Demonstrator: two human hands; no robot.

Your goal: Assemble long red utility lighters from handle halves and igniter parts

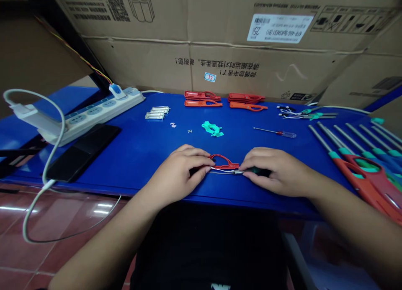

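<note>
My left hand (188,168) is closed, thumb and fingers pinching the left end of a red plastic lighter handle shell (231,164) with an oval loop. The shell lies low over the blue table's front part. Thin white and grey wires (218,172) run along its near side to a small metal piece (238,172). My right hand (273,168) is closed, its fingertips pinching that metal piece at the shell's right end. Something dark shows inside the right hand's curl, too hidden to name. Beyond the hands lie green plastic parts (212,129) and a screwdriver (279,133) with a clear-red handle.
Stacked red shells (202,98) and more shells (247,101) lie at the back. Clear cylinders (157,113) and tiny springs (189,131) lie left. Long-necked lighters (361,168) crowd the right. A phone (84,152) and power strip (94,110) occupy the left.
</note>
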